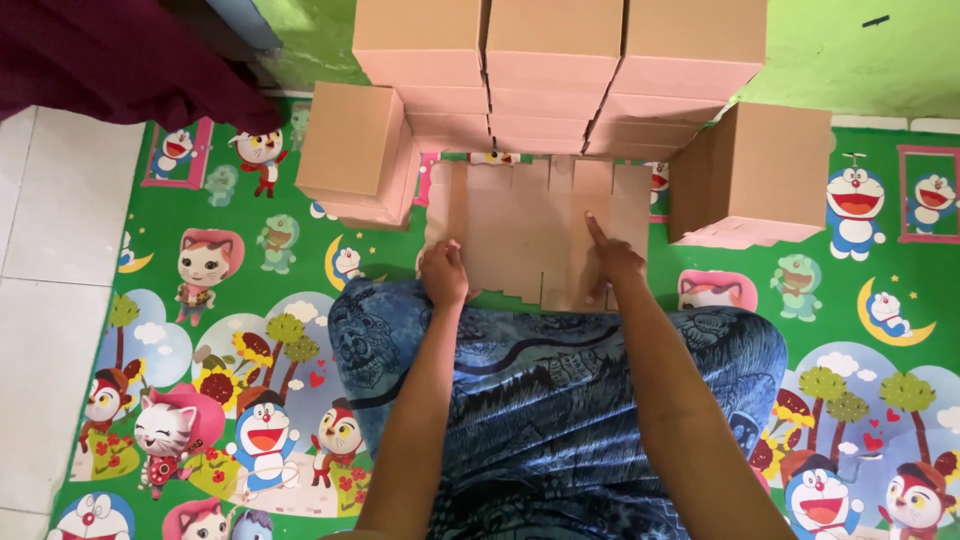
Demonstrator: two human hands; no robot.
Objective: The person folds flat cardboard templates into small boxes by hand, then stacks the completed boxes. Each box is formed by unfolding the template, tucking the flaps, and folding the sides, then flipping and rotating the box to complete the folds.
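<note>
A flat, unfolded cardboard box blank (530, 225) lies on the cartoon-print floor mat (250, 300) just beyond my knees. My left hand (443, 272) rests on its near left edge, fingers curled and pressing down. At the near right of the blank, my right hand (612, 258) presses on it with the index finger stretched out along a crease. Neither hand lifts the blank. My lap is covered by blue patterned cloth (560, 400).
Folded cardboard boxes stand stacked at the far side (555, 70), with one box at the left (358, 150) and one at the right (760, 175). White floor tiles (50, 280) lie left of the mat. Dark red cloth (110, 60) sits top left, by a green wall (850, 50).
</note>
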